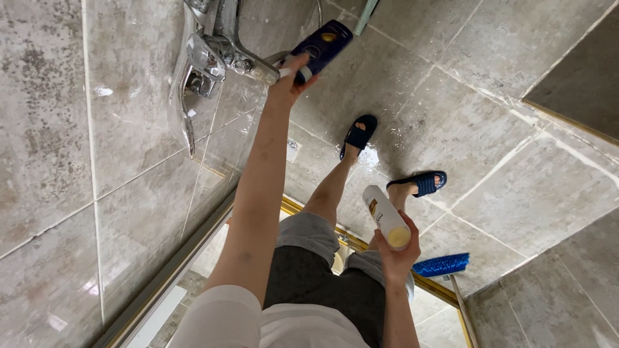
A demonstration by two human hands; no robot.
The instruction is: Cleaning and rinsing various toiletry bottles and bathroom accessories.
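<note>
Right hand (396,254) sits closest to the camera, fingers wrapped around the lower end of a white bottle (385,218) with a yellow cap, held low by the hip and tilted so the body points out toward the floor; looks parked there to leave the other arm free to reach; just beside it the blue brush head (441,264) of a long-handled scrubber rests on the tiles by the gold-coloured door track (438,288), handle running down to the frame edge; further out, both feet in dark blue slippers (418,183) stand on the wet grey floor tiles (490,122) (white splashes around them, likely foam or water); left hand (288,82) is stretched far forward at arm's length, closed around a dark blue bottle (321,44), gripping its lower end so the rest sticks out clear of the fingers; it is held right up at the chrome shower mixer (209,55) on the tiled wall, touching or just beside the fitting, cannot tell which.
</note>
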